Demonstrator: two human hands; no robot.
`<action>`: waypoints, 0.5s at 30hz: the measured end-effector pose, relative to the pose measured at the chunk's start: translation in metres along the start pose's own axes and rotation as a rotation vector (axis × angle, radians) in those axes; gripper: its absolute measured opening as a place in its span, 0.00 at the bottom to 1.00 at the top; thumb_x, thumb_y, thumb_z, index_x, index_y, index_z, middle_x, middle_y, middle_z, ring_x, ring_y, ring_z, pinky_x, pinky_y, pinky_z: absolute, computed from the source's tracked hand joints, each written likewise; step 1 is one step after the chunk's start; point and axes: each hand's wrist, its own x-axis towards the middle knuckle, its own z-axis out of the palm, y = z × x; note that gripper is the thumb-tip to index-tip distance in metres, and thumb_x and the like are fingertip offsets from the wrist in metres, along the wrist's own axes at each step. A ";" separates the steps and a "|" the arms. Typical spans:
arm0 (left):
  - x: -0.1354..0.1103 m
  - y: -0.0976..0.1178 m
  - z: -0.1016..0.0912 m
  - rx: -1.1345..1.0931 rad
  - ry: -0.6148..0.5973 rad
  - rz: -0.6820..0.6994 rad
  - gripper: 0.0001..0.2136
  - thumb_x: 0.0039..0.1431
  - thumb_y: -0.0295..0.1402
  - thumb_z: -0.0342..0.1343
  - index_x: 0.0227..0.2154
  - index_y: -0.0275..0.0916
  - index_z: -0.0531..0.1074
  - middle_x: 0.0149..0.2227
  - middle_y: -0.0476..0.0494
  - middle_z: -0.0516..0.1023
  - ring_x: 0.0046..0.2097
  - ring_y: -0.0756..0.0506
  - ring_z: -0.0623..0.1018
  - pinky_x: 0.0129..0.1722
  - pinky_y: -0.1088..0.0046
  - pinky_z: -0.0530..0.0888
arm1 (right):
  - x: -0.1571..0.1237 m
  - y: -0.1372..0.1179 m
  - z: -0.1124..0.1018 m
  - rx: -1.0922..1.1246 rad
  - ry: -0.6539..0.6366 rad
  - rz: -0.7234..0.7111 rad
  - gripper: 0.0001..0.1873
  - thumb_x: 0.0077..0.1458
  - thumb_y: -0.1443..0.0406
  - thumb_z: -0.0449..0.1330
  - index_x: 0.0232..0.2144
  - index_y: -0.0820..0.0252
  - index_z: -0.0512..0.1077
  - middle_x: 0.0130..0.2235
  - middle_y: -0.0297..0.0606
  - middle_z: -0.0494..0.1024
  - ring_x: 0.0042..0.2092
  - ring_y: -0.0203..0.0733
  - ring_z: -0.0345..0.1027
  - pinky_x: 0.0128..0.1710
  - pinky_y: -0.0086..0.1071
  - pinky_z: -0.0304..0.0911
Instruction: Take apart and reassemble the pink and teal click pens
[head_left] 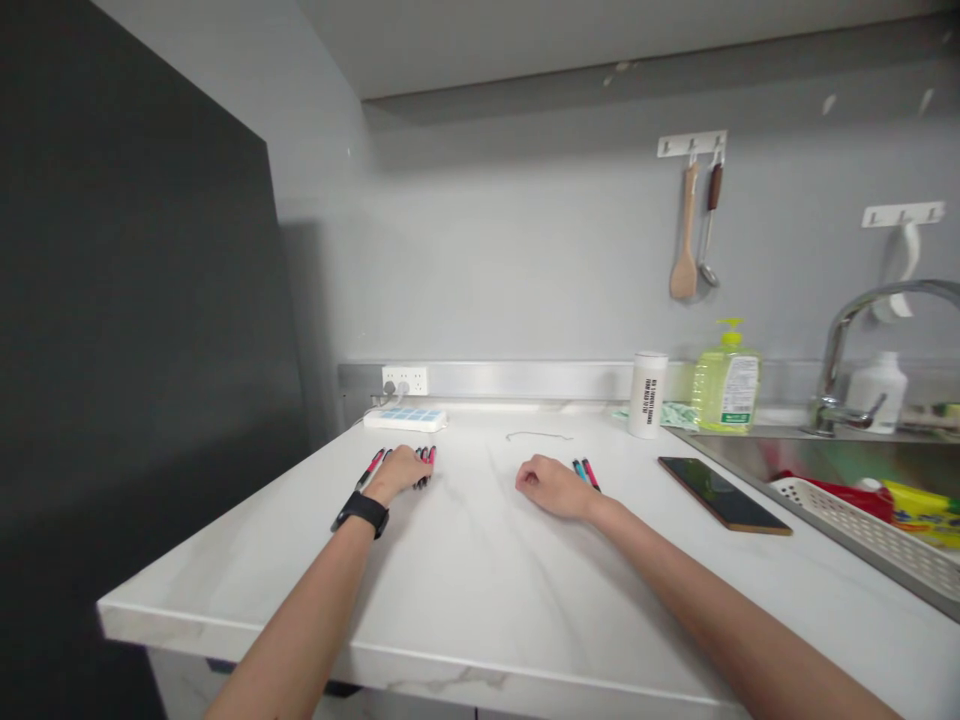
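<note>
On the white marble counter (465,560) my left hand (401,470), with a black watch on the wrist, rests over a bunch of pink and black pens (426,458) and its fingers are curled on them. A single pen (370,468) lies just left of that hand. My right hand (551,487) lies in a loose fist on the counter. Two pens (586,472), one blue and one pink, lie right behind its knuckles, and whether the fingers touch them is hidden.
A dark phone (723,495) lies right of my right hand. A white cup (647,394), a green soap bottle (727,384), a power strip (405,419) and a thin wire (538,436) stand along the back. The sink (840,470) with a white basket (862,525) is at right.
</note>
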 end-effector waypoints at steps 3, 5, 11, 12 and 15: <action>0.003 -0.001 0.002 0.055 0.025 0.018 0.08 0.44 0.35 0.53 0.15 0.37 0.68 0.19 0.43 0.72 0.25 0.47 0.71 0.24 0.74 0.61 | 0.000 -0.001 0.000 -0.007 0.001 -0.004 0.11 0.51 0.70 0.52 0.30 0.63 0.76 0.36 0.43 0.75 0.37 0.39 0.68 0.40 0.28 0.59; 0.006 -0.003 0.005 0.067 0.028 0.046 0.09 0.44 0.36 0.53 0.15 0.37 0.68 0.19 0.43 0.72 0.25 0.46 0.71 0.24 0.73 0.61 | 0.000 -0.002 0.000 -0.013 -0.006 -0.009 0.12 0.51 0.70 0.52 0.30 0.63 0.76 0.36 0.43 0.75 0.37 0.39 0.68 0.40 0.28 0.59; 0.006 -0.001 0.009 -0.038 -0.023 0.190 0.09 0.43 0.38 0.54 0.20 0.37 0.70 0.20 0.48 0.71 0.26 0.48 0.71 0.26 0.76 0.61 | -0.001 -0.007 -0.001 0.002 -0.012 -0.024 0.11 0.51 0.69 0.52 0.30 0.63 0.76 0.36 0.44 0.75 0.36 0.39 0.68 0.40 0.28 0.59; 0.005 0.000 0.009 -0.039 -0.013 0.183 0.09 0.44 0.39 0.54 0.21 0.37 0.70 0.20 0.48 0.71 0.26 0.48 0.70 0.25 0.76 0.61 | -0.001 -0.007 -0.001 0.005 -0.008 -0.027 0.11 0.51 0.69 0.52 0.30 0.63 0.76 0.35 0.43 0.75 0.36 0.39 0.68 0.39 0.29 0.59; 0.004 0.001 0.011 0.038 0.038 0.161 0.12 0.44 0.42 0.54 0.22 0.37 0.70 0.22 0.45 0.73 0.27 0.46 0.72 0.26 0.74 0.61 | -0.001 -0.008 0.000 0.015 0.000 -0.033 0.11 0.51 0.70 0.53 0.30 0.63 0.76 0.35 0.44 0.75 0.36 0.39 0.68 0.39 0.29 0.59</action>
